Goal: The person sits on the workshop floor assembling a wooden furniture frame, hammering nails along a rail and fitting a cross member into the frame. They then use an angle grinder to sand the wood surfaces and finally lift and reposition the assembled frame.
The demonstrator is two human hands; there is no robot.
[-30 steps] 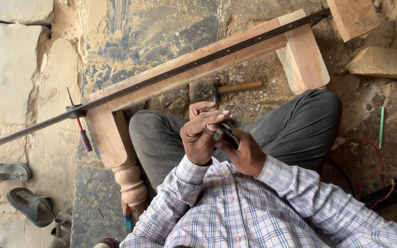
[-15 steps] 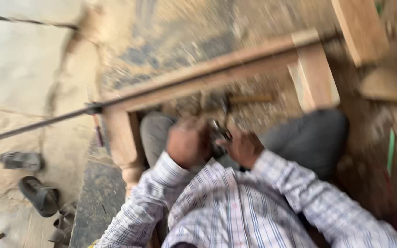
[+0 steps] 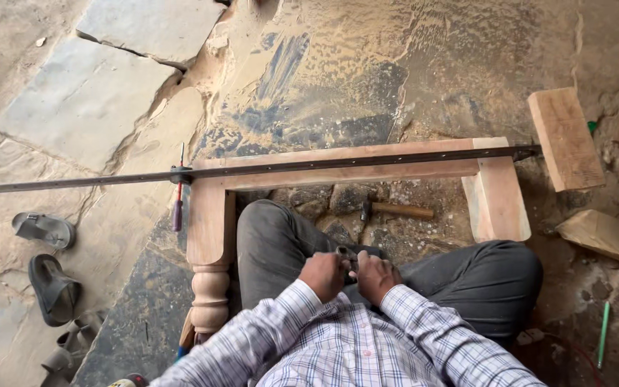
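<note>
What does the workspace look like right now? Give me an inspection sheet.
Surface: stone floor, cracked slabs, sawdust.
Job's things: small dark metal piece held between both hands; wooden frame with turned leg over the lap; long metal bar clamp along its rail.
Clutter: hammer, red-handled screwdriver, wood blocks, green pencil, sandals.
Grippers: left hand and right hand both closed on the piece.
Cables: red wire at lower right.
Surroundings: nothing seen beyond the floor.
</note>
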